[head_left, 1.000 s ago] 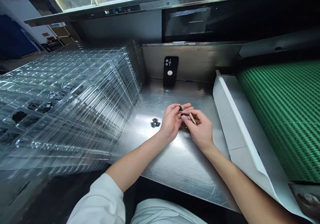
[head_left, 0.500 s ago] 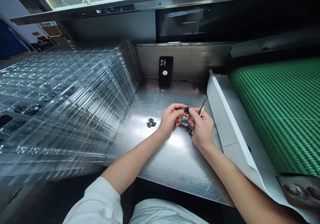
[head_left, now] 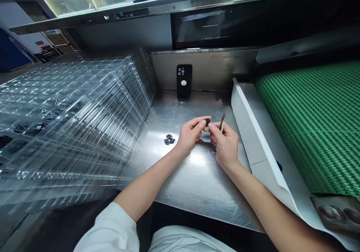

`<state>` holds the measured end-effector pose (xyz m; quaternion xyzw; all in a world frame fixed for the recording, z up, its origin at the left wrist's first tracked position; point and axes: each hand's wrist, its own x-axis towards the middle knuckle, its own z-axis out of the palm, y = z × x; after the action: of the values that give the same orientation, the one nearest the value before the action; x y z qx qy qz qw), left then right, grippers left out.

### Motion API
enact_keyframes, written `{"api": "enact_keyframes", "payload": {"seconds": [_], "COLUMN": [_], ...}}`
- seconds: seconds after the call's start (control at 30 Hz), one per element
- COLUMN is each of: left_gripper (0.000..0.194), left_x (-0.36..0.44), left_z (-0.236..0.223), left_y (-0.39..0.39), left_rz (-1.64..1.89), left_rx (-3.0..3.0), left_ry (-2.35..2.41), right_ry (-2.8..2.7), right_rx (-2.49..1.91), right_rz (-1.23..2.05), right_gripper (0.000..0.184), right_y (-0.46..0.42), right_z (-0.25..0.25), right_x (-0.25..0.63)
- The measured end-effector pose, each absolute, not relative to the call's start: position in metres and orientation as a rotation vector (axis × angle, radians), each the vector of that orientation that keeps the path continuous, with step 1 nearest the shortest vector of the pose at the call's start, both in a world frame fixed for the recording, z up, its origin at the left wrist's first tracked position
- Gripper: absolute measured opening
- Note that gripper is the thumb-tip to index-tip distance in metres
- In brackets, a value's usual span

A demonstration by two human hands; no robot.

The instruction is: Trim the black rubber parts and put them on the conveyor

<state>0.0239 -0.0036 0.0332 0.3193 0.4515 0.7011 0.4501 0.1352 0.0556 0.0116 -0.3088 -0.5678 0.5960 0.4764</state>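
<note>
A small round black plastic part (head_left: 207, 122) is pinched between the fingertips of both hands above the metal table (head_left: 194, 188). My left hand (head_left: 191, 135) is closed, its thumb and forefinger on the part's left side. From the right, my right hand (head_left: 226, 143) touches the part with thumb and fingertip. That hand also grips a craft knife (head_left: 222, 120), its blade pointing up and away from me. Left of my left hand, three similar black parts (head_left: 169, 139) lie close together on the table.
Tall stacks of clear plastic trays (head_left: 112, 94) fill the left side, some holding black parts (head_left: 47, 114). A black phone (head_left: 184, 81) leans on the back wall. At right, a white barrier (head_left: 253, 132) borders a green conveyor belt (head_left: 317, 124).
Both hands have shifted slightly left with the black part, which is now turned differently. The knife blade stands more upright. The camera view has moved a little.
</note>
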Motion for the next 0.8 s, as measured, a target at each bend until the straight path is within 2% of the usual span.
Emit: {"api": "enact_keyframes", "payload": {"seconds": [0.17,0.47,0.8], "left_gripper": [0.056,0.048,0.043], "left_x": [0.0232,0.0220,0.0211], "left_z": [0.0288,0.0324,0.0364], "left_y": [-0.0014,-0.0034,-0.0059], "left_rz": [1.706,1.635,1.618], "left_rx": [0.835,0.814,0.749], "left_ry": [1.106,1.061,0.969], "right_ry": [-1.495,-1.418,-1.459], "right_rx": [-0.760,-0.719,-0.696], "right_rz": [1.354,1.401,1.387], "right_gripper": [0.035,0.040,0.035], "right_y": [0.0563,0.0592,0.0585], "right_z": [0.0132,0.0106,0.0085], "right_x": [0.1362,0.1350,0.1380]}}
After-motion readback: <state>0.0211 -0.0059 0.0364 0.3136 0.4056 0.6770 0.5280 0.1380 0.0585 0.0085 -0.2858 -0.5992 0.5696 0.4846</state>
